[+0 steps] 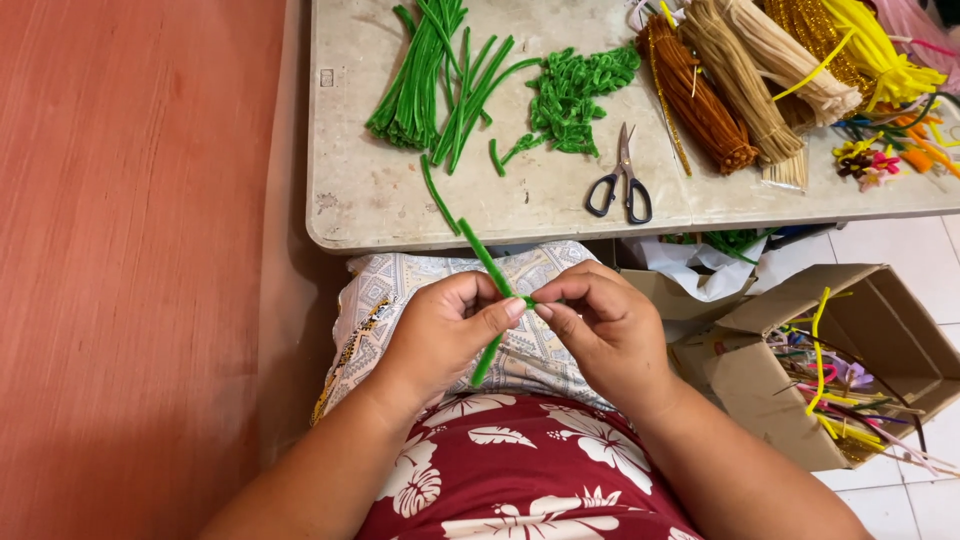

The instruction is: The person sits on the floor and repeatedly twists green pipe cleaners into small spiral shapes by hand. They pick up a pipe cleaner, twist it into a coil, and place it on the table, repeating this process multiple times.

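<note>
Seated at a pale table. Both hands meet over the lap, just in front of the table's near edge. Left hand pinches a green pipe cleaner between thumb and forefinger; the other fingers curl around the stem. Right hand presses thumb and forefinger together on a short green tip at the same spot, fingertips of both hands almost touching. The stem runs diagonally, its upper end over the table edge, its lower end below the left palm.

Judgement: a twist or bend here goes best with the left pinch held firm right beside the working point, the right turning in small, tight moves so the wire does not kink elsewhere.

Right of the table, on the floor: an open cardboard box holding loose mixed-colour pipe cleaners, yellow most visible. On the table: straight green stems, a heap of curled green pieces, scissors, brown and tan bundles.
</note>
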